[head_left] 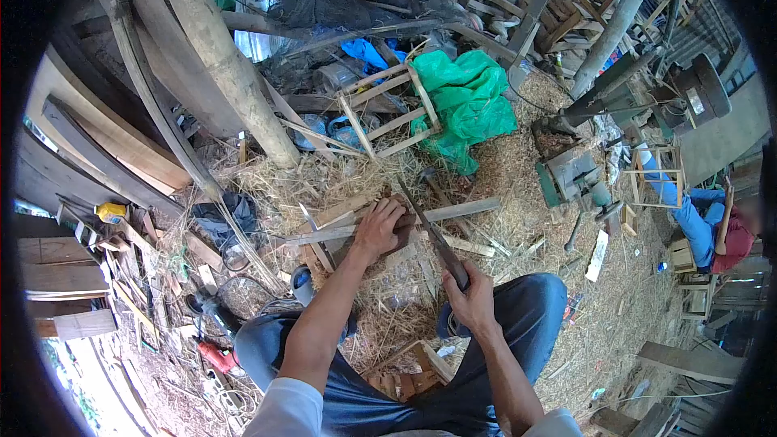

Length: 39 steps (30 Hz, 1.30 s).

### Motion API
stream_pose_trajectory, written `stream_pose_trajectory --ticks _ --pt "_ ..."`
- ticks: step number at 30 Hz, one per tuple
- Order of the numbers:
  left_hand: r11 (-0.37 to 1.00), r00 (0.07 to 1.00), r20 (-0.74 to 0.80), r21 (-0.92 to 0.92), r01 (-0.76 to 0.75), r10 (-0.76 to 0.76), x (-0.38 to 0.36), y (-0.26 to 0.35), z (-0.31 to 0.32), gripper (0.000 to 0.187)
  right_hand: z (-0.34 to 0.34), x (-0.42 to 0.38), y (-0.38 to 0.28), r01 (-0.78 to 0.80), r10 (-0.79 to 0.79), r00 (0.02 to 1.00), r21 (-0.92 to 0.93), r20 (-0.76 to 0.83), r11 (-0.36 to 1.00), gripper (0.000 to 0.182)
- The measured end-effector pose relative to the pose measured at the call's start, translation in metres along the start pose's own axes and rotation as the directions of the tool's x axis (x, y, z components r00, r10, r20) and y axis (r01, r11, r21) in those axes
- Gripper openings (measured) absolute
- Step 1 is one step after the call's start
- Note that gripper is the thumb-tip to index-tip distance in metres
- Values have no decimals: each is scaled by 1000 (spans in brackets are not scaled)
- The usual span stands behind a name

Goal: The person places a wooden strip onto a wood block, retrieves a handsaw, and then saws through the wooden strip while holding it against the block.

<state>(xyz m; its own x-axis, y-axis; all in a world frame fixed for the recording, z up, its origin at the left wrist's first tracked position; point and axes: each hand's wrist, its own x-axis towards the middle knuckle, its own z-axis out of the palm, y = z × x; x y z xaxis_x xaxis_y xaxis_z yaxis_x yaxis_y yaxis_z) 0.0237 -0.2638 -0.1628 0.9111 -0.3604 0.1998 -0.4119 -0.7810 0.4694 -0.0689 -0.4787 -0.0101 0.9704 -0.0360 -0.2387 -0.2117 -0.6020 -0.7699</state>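
Note:
My right hand (471, 299) is closed around the dark handle of a long knife (441, 249), whose narrow blade points forward and to the left. My left hand (379, 231) lies with bent fingers over a brown wooden block (403, 236), gripping it low in front of my knees. Across the same spot runs a long pale wooden strip (461, 209), beside the knife blade. Part of the block is hidden under my fingers. A second pointed blade (316, 235) rests to the left of my left hand.
Ahead stand a small wooden frame (364, 125) and a green plastic sheet (465, 93). A metal machine (575, 174) is on the right, with a seated person (732, 235) beyond. A red power tool (217, 358) lies at left. Wood shavings (518, 275) cover the floor.

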Motion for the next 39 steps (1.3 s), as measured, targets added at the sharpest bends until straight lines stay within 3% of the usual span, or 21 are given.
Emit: stream_pose_trajectory --ticks 3,7,9,16,18,21,24,31,33,37,39 --pt "996 999 -39 -85 12 -15 2 2 1 44 -1 1 1 -1 1 1000 -8 2 1000 32" --pt "998 999 -38 -66 -2 0 1 -2 4 43 -3 2 2 -3 3 1000 -4 -2 1000 33" --pt "989 986 -95 61 -134 139 1 -3 3 39 -5 2 0 -10 10 1000 27 -5 1000 33" --pt "979 975 -80 17 -205 206 10 -2 2 24 -9 1 -2 -18 19 1000 57 -19 998 30" --pt "987 982 -134 -74 -145 134 15 2 2 21 -8 1 2 1 1 999 60 -33 998 30" --pt "994 997 -61 -91 -62 57 18 6 1 20 -10 -1 1 18 -14 999 67 -51 998 29" --pt "990 995 -88 -140 22 -35 17 17 -3 19 -11 -1 4 12 -9 999 71 -50 997 29" --pt "990 991 -127 -135 26 -44 17 17 -4 21 -13 -3 4 -31 32 999 77 -8 997 31" --pt "986 958 -236 -80 148 -163 24 19 1 22 -14 -4 2 -8 9 1000 66 -12 998 31" --pt "946 932 -177 7 323 -317 36 14 13 28 -17 -6 -6 -17 16 1000 76 14 997 30" --pt "894 901 -173 148 422 -397 38 14 22 33 -16 -6 -7 -50 48 998 67 33 997 29"
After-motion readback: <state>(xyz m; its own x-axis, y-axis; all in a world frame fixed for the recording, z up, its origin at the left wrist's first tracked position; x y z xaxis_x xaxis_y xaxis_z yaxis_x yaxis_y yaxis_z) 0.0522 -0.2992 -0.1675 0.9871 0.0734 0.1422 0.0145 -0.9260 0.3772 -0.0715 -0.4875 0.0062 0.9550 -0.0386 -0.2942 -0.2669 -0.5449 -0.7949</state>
